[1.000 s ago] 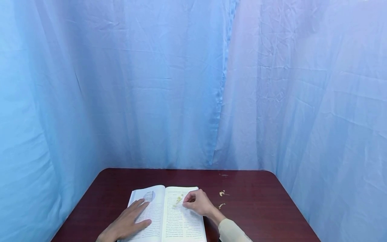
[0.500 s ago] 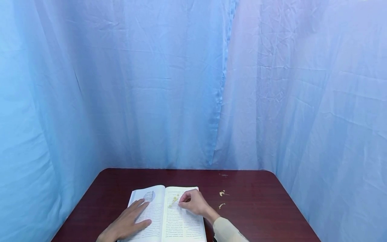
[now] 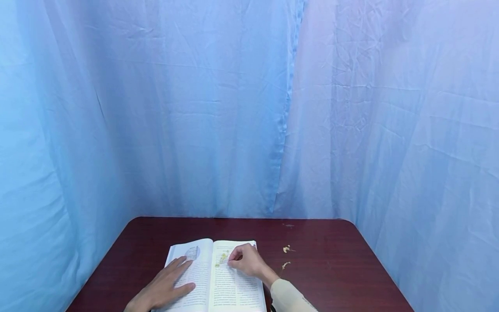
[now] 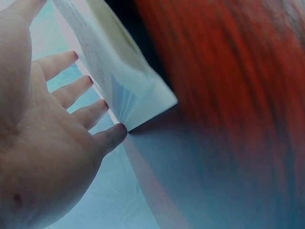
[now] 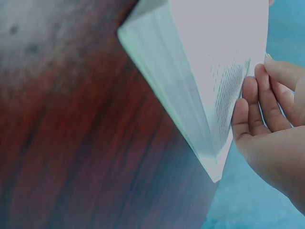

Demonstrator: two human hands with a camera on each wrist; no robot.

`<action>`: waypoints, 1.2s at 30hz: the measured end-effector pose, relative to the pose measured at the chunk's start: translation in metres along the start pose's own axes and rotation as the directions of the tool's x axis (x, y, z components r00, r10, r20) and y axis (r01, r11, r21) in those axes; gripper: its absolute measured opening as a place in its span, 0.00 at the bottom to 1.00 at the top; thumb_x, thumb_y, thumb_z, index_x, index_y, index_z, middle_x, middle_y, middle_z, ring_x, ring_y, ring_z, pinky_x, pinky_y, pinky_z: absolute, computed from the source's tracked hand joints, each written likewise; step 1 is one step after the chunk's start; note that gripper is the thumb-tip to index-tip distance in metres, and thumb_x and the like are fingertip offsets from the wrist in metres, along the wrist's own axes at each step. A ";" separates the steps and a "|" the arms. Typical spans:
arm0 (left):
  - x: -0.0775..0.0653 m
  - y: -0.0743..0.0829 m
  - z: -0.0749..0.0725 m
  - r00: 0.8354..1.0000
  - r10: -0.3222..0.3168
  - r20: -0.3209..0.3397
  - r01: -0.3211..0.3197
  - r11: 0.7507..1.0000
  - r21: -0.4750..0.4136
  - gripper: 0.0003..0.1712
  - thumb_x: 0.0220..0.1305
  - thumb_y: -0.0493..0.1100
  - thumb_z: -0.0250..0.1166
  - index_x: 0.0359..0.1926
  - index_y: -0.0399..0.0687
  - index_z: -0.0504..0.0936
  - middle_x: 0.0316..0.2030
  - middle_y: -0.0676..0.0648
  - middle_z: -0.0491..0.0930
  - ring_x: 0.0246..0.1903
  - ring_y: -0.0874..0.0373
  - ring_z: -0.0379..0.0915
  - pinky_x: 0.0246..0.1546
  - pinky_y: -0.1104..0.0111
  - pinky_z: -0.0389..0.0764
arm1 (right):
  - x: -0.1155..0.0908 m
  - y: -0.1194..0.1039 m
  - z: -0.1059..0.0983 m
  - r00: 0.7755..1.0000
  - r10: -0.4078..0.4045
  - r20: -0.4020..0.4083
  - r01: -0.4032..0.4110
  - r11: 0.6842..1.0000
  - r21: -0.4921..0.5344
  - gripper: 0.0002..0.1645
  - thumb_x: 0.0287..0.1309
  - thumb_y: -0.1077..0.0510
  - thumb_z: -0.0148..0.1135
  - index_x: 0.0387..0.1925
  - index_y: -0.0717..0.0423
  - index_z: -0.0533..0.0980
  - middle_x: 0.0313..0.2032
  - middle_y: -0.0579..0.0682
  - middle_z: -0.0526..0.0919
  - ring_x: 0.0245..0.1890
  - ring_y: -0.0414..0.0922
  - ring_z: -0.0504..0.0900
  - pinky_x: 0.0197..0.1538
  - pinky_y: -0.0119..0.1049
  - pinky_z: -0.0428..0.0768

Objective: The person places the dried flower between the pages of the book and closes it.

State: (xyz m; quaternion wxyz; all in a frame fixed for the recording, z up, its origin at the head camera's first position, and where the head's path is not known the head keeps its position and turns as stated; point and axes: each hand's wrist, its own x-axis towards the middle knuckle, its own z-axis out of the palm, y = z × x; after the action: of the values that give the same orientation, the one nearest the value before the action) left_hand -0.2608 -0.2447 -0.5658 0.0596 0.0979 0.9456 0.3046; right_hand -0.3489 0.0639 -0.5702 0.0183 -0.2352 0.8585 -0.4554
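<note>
A: Quick rundown: what's the R hand doing?

B: Thumb + index pinched tog. on a small, pale-yellow, dry-looking flower sprig; cream cloth sleeve behind the wrist.

A: How's the sprig look?

B: Thin, wispy, slanting. Brighter yellow tufts up top, smaller tuft at lower L. Finer detail's too small + washed out vs. the bright pg.

A: Where exactly?

B: Upper part of the R pg of a thick, white-paper printed book lying open, betw. the gutter and the R hand. Can't tell if it's touching the pg.

A: And the L hand?

B: Fingers spread, resting on the L pg, tips just beside a round lavender printed pic.

A: Rest of the setup?

B: Dark red-brown wood-grain surface. R of the book, two more pale-yellow bits: a tufted stem farther back, a slimmer slanted stem nearer. Pale blue + lavender cloth curtains all round.
</note>
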 end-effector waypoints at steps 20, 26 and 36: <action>0.002 -0.001 0.002 1.000 0.003 -0.007 -0.003 1.000 0.011 0.51 0.72 0.68 0.73 0.84 0.45 0.72 0.86 0.33 0.65 0.86 0.25 0.57 0.81 0.21 0.59 | -0.002 0.003 -0.001 0.999 -0.011 -0.031 0.012 1.000 0.026 0.06 0.62 0.67 0.81 0.34 0.57 0.89 0.33 0.47 0.93 0.33 0.32 0.83 0.40 0.25 0.81; 0.002 0.000 0.001 1.000 -0.005 -0.006 0.005 1.000 0.014 0.51 0.72 0.68 0.73 0.84 0.46 0.72 0.86 0.33 0.65 0.86 0.26 0.57 0.81 0.21 0.59 | -0.003 0.004 -0.004 0.999 -0.014 -0.041 0.014 1.000 -0.013 0.11 0.60 0.62 0.83 0.41 0.58 0.88 0.40 0.51 0.93 0.42 0.45 0.89 0.49 0.35 0.86; 0.001 -0.001 0.002 1.000 -0.021 -0.009 0.021 0.999 0.029 0.51 0.71 0.68 0.73 0.84 0.46 0.72 0.86 0.33 0.65 0.86 0.25 0.56 0.82 0.21 0.58 | -0.005 0.008 -0.006 0.998 -0.021 -0.056 0.013 0.991 -0.135 0.24 0.59 0.54 0.85 0.54 0.57 0.87 0.51 0.52 0.93 0.55 0.52 0.90 0.61 0.44 0.87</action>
State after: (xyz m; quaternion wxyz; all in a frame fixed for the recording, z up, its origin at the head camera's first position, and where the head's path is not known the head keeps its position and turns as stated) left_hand -0.2620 -0.2440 -0.5681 0.0574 0.0875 0.9511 0.2906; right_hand -0.3489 0.0743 -0.5741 -0.0262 -0.2300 0.8853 -0.4034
